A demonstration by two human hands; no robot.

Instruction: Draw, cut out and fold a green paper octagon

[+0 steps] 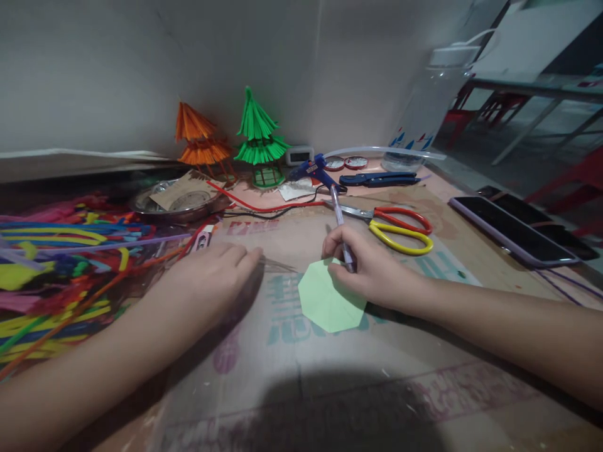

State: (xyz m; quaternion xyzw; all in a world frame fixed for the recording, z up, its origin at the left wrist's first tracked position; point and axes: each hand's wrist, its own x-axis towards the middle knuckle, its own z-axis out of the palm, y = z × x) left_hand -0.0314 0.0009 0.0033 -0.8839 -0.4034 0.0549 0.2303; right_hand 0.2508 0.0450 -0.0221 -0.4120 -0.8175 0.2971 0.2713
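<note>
Left hand (214,276) flat on worktop (292,376), holding nothing; right hand (372,270) clamped on pen (342,232), tip at green paper octagon (330,301), frame centre.

the right hand (372,270) covers the pen's (340,223) tip and the upper right corner of the green paper (330,301). both forearms run out of frame at the bottom corners. the pile of pipe cleaners (56,270) is cut off by the left edge. the print on the cardboard (292,351) is too blurred to read. a dark shadow hides the surface's near edge.
</note>
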